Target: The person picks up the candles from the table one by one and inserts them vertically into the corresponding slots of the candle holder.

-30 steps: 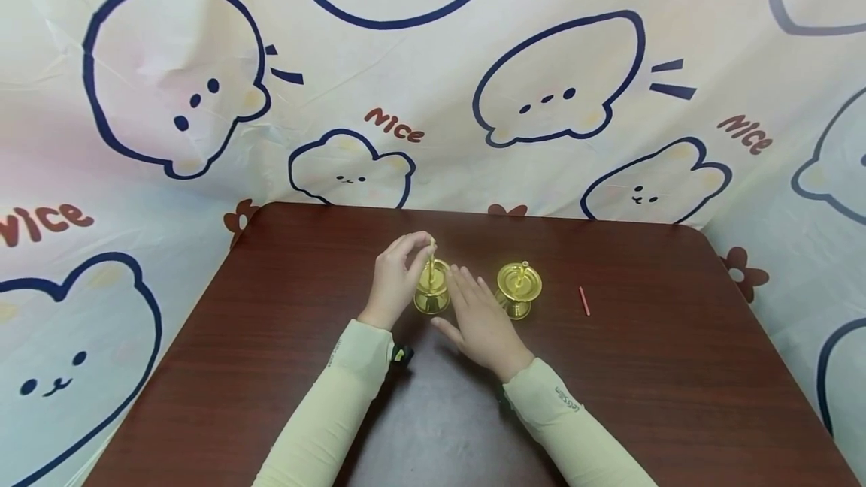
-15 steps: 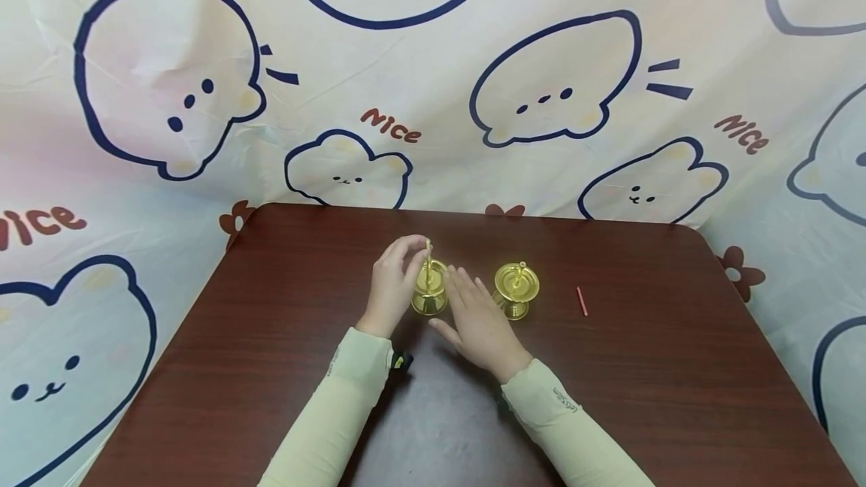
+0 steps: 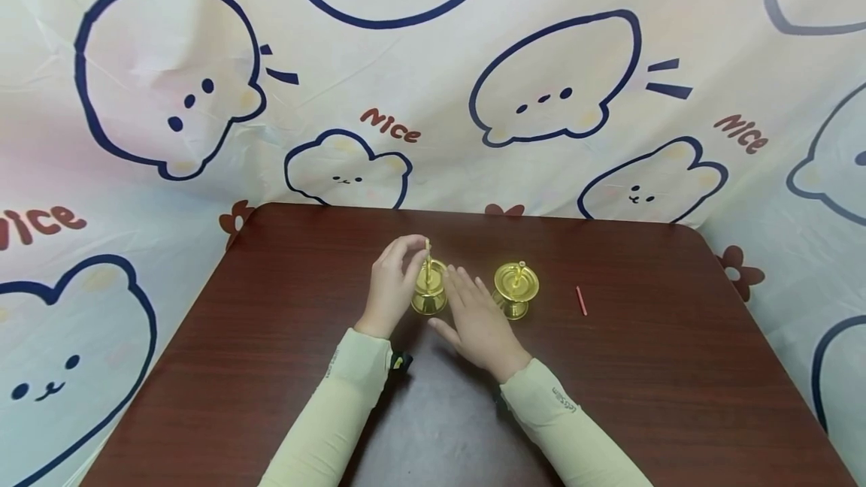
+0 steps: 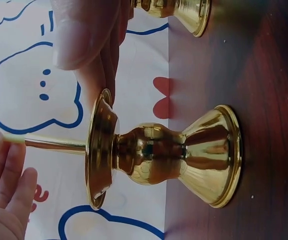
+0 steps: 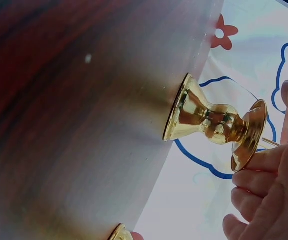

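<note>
A brass candle holder point(image 3: 429, 299), with a wide dish, rounded neck and flared foot, stands upright on the table. A thin yellow stick point(image 4: 14, 140), like a slim candle, rises upright from the middle of its dish. My left hand point(image 3: 392, 282) pinches the top of this stick between thumb and fingertips. My right hand point(image 3: 479, 325) lies beside the holder with fingers extended and the thumb apart. In the right wrist view its fingers point(image 5: 264, 161) are right at the dish rim.
A second brass candle holder point(image 3: 516, 290) stands just right of my right hand. Farther right a thin red stick point(image 3: 581, 300) lies on the dark wooden table point(image 3: 663, 367). A cartoon-printed cloth point(image 3: 446, 66) hangs behind the table and along its sides.
The whole scene shifts slightly left in the head view during the first half second. Both hands keep their places at the candle holder.
</note>
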Available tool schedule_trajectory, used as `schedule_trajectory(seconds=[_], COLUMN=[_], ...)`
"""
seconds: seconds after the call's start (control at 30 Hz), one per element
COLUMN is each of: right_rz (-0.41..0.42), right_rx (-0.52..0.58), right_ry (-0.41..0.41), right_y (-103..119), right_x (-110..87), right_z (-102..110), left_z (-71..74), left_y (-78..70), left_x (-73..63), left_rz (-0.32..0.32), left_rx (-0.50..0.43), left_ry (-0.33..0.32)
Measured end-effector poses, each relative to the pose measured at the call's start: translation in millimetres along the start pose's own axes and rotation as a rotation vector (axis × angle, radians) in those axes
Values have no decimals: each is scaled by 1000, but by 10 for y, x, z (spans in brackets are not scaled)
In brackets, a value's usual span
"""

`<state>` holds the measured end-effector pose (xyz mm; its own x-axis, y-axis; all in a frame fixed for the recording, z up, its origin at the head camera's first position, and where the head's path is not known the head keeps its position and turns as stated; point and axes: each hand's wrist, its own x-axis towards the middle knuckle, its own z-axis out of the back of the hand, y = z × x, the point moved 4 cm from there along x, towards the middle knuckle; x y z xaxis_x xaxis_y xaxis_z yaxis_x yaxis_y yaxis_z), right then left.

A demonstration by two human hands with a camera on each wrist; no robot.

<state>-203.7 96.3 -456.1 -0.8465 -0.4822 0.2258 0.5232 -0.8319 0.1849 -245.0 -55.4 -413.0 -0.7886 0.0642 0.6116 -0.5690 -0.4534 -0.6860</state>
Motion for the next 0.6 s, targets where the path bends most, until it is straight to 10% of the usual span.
schedule_trajectory(seconds=[0.6], right_rz=[-11], right_rx=[3], right_ry=[1], right_y=[-11], right_x=[-8], right_z=[-10], left_z=[83], left_y=[1], left_x=[-81], left_rz=[1], left_rx=[38], left_ry=[-40])
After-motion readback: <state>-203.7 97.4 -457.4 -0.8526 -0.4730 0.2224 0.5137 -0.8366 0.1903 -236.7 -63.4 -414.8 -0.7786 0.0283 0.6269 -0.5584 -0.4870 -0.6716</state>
